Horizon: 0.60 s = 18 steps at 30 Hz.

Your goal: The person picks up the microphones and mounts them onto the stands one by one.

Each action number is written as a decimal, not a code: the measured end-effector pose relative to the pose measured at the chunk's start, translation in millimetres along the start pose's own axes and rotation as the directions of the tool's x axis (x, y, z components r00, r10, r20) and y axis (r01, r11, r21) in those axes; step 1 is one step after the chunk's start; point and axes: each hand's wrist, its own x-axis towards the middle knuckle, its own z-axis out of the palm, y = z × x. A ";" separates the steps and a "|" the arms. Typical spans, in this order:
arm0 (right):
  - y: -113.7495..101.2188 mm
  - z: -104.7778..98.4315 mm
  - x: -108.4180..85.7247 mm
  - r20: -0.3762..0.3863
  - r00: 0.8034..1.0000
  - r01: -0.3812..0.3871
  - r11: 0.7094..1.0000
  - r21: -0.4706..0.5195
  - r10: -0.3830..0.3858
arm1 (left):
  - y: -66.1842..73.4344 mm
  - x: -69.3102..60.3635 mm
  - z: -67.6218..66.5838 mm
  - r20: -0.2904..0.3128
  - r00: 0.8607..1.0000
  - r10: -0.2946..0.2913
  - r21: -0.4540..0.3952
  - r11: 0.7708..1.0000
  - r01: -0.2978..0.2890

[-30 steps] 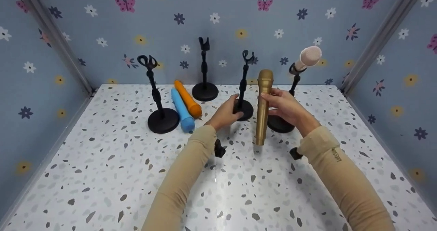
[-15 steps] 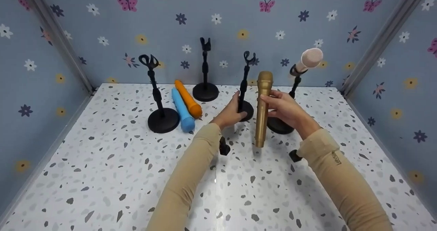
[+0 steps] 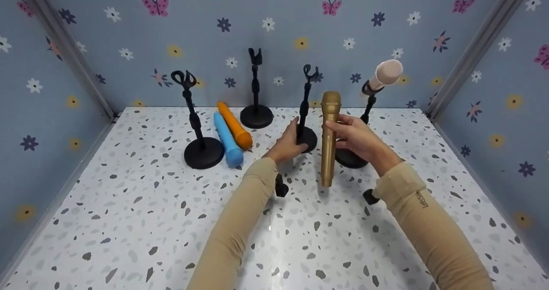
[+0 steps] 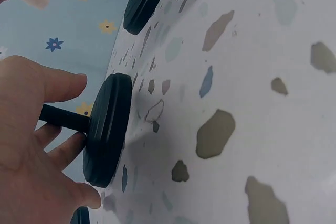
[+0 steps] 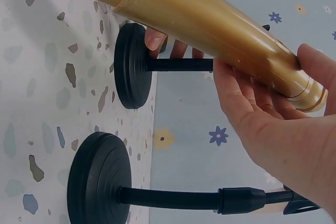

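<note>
My right hand (image 3: 358, 137) holds a gold microphone (image 3: 329, 148), its head up and slightly tilted, in front of two stands. In the right wrist view, fingers and thumb wrap the gold body (image 5: 210, 22). The left hand (image 3: 286, 146) grips a black microphone stand (image 3: 305, 105) low on its pole, beside the round base (image 3: 309, 140). In the left wrist view the fingers (image 4: 65, 150) lie around the pole near the base (image 4: 108, 129). That stand's forked clip (image 3: 310, 73) holds nothing. The gold microphone does not touch it.
A pale pink microphone (image 3: 388, 72) sits in the right stand's clip. Two more stands, at far left (image 3: 203, 152) and back (image 3: 256, 117), have empty clips. Blue (image 3: 228, 140) and orange (image 3: 235, 126) microphones lie between them. A patterned wall (image 3: 274, 37) stands behind.
My left hand and wrist have shifted slightly right at the stand. The gold microphone is slightly lower in the right hand's grip. The stands stay in place.
</note>
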 end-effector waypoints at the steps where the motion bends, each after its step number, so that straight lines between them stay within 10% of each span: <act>1: 0.2 0.1 -0.1 -0.001 1.000 -0.001 1.000 -0.005 0.001 | 0.0 -0.5 -0.7 0.003 1.000 -0.004 0.000 1.000 0.004; 12: 1.9 -1.2 -1.5 -0.006 1.000 -0.006 1.000 -0.015 0.006 | 3.1 3.8 -8.5 0.036 0.999 -0.011 -0.161 0.987 0.017; 18: 3.6 -3.9 -1.2 -0.015 1.000 -0.010 1.000 -0.016 0.010 | 3.9 3.8 -6.0 0.020 0.999 0.028 -0.086 0.996 -0.026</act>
